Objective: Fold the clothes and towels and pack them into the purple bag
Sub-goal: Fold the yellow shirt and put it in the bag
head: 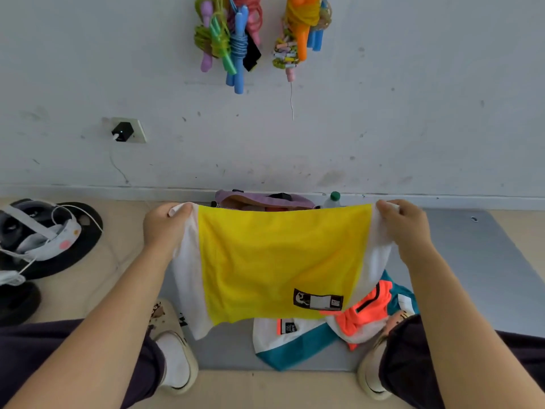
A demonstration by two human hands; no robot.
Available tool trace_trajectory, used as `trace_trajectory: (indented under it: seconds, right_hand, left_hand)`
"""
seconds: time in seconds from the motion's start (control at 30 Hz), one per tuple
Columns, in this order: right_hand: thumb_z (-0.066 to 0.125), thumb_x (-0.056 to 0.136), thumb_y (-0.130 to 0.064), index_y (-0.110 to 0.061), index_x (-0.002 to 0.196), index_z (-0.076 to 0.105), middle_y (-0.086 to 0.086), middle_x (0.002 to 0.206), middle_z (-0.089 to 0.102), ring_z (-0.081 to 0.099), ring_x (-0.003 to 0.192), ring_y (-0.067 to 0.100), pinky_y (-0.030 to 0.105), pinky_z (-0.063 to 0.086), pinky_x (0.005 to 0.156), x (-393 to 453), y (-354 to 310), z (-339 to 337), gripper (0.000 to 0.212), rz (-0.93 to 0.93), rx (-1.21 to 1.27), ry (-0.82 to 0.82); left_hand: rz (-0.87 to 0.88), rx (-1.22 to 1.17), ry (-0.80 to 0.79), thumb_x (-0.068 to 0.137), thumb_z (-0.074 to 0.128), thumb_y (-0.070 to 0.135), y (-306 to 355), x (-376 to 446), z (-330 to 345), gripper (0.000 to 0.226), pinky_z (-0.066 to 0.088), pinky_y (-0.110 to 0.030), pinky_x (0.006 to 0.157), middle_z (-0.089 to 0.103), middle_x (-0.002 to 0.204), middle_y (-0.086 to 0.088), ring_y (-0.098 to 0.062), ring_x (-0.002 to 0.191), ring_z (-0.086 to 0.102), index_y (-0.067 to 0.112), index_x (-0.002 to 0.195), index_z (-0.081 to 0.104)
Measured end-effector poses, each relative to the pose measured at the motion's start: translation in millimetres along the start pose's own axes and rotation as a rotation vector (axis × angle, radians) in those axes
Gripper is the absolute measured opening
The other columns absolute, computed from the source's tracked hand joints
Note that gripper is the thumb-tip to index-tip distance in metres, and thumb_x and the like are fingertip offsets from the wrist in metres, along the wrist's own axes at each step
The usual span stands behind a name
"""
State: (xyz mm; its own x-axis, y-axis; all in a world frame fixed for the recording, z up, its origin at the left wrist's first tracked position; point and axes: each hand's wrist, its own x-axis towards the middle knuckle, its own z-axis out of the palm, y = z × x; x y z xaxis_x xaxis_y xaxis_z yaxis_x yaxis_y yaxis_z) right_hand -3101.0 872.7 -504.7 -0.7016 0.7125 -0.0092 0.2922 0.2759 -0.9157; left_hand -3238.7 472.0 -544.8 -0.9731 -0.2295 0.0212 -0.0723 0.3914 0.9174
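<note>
Yellow-and-white shirt (277,261) hanging spread over the grey mat (472,261), near side of purple bag (265,199). Left hand (165,225) and right hand (407,225) each pinching a top corner. Looking light, limp; corner grips suiting it.

I count two hands of mine (165,228) (408,231); three garments (280,261) (290,340) (365,314); one purple bag (265,199); one bottle (333,199); two jump-rope bundles (228,39) (303,31).

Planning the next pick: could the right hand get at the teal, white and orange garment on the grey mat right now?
Probably not yet. The right hand pinches a top corner of the yellow and white garment, which hangs above the teal, white and orange garment and partly covers it.
</note>
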Motion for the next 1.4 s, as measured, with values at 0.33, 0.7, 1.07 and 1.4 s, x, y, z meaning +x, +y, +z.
trace_trajectory:
  seconds: [0.33,0.7,1.07,1.4]
  right_hand:
    - [0.053,0.094,-0.034,-0.024,0.069,0.06,-0.003,0.066,0.046,0.043,0.067,0.014,0.031,0.035,0.065,29.3,27.3,55.4,0.028,0.07,0.146,-0.039]
    - [0.051,0.097,-0.025,-0.006,0.076,0.062,0.009,0.069,0.057,0.054,0.069,0.022,0.029,0.04,0.065,-8.6,180.9,80.8,0.03,0.331,-0.655,-0.558]
    - [0.063,0.085,-0.022,-0.006,0.111,0.057,0.016,0.108,0.057,0.054,0.099,0.038,0.046,0.045,0.076,-23.9,223.7,173.7,0.031,-0.311,-0.958,-0.484]
    - [0.053,0.094,-0.037,-0.008,0.092,0.06,0.017,0.095,0.066,0.061,0.096,0.039,0.045,0.04,0.088,35.6,239.1,163.9,0.03,-0.065,-1.131,-0.421]
  left_hand:
    - [-0.185,-0.223,-0.105,0.097,0.053,0.033,-14.7,25.6,58.0,0.008,0.04,-0.019,0.064,0.058,0.093,0.012,-0.009,0.088,0.053,0.028,0.098,0.06]
    - [-0.373,0.68,-0.621,0.093,0.044,0.034,-177.3,-31.2,90.4,0.032,0.044,-0.035,0.075,0.067,0.097,-0.016,-0.036,0.098,0.062,0.011,0.092,0.066]
    - [0.129,0.851,-0.778,0.092,0.059,0.033,-231.4,-65.2,164.2,0.045,0.042,-0.044,0.1,0.049,0.138,-0.012,-0.032,0.128,0.044,0.018,0.135,0.054]
    - [0.101,1.031,-0.858,0.086,0.047,0.071,-277.1,-62.3,188.3,0.081,0.016,-0.056,0.114,-0.005,0.165,0.006,-0.028,0.151,-0.008,0.046,0.153,0.009]
